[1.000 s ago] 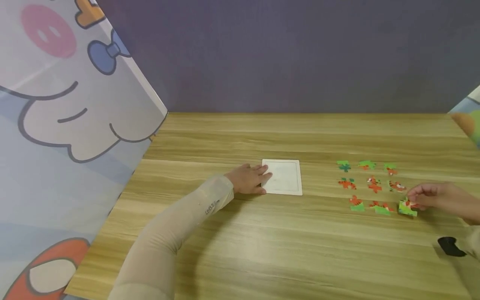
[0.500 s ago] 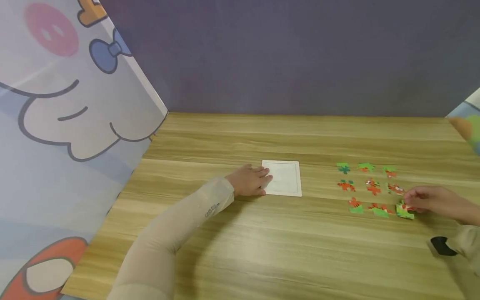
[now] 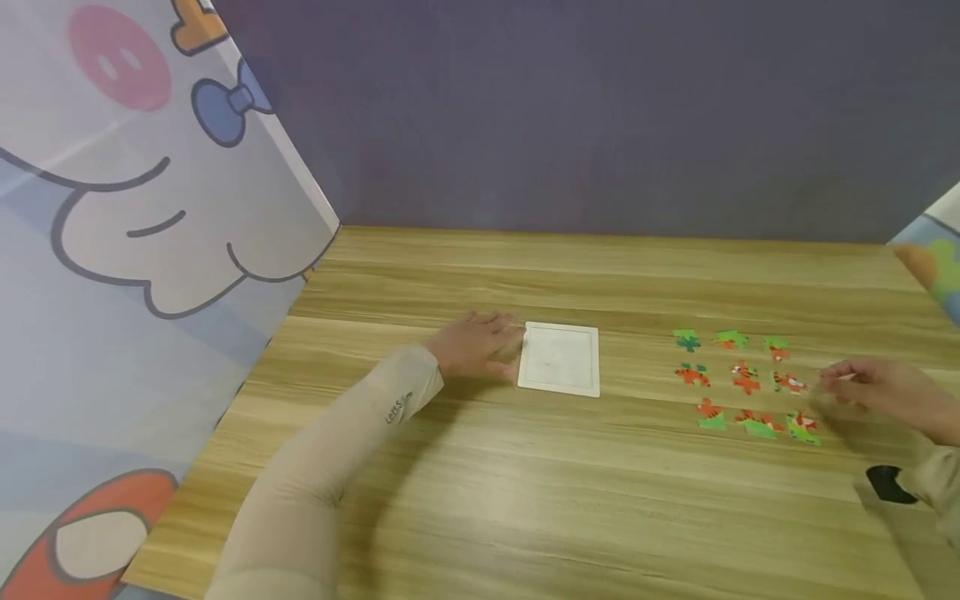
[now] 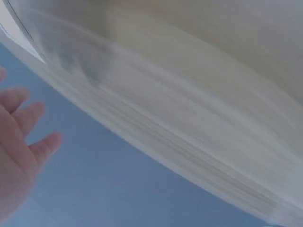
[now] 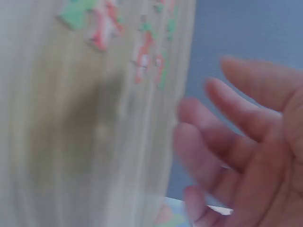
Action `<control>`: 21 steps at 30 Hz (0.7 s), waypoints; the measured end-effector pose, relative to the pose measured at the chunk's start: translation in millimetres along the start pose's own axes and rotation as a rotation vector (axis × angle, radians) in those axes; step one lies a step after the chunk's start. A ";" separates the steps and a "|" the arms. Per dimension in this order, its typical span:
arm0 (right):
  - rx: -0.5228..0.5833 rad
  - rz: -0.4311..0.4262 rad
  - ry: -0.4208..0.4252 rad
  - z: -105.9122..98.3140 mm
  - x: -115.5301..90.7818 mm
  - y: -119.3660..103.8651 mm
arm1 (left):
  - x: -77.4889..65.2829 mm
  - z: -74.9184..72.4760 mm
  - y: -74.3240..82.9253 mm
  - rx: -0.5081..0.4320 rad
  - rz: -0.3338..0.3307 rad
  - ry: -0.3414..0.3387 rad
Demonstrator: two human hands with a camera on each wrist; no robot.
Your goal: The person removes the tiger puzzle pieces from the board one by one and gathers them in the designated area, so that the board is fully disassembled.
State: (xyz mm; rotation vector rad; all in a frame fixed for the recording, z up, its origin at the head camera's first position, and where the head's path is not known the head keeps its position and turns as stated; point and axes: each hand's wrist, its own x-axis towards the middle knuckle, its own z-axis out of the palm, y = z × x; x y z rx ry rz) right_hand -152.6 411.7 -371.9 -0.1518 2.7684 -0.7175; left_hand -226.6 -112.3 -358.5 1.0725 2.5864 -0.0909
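A white square puzzle tray lies flat mid-table with nothing in it. Beside its left edge, my left hand is blurred, its fingers extended; whether they touch the tray I cannot tell. In the left wrist view, the left hand has spread fingers and holds nothing. Several orange and green jigsaw pieces lie apart in three rows to the right. Just right of them hovers my right hand, nearest the bottom-right piece. In the right wrist view, the right hand has loosely bent fingers around nothing.
The wood-grain table meets a dark grey back wall. A cartoon-printed panel borders the left side, and another printed panel stands at the right. A black item is at the right wrist.
My right hand has let go of the bottom-right jigsaw piece and lifted away to the upper right; the piece now lies flat. My left hand has drawn left off the tray.
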 end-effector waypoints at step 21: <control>-0.708 -0.280 0.403 -18.5 20.4 -46.8 | -59.2 6.3 -109.2 -0.019 -0.475 0.316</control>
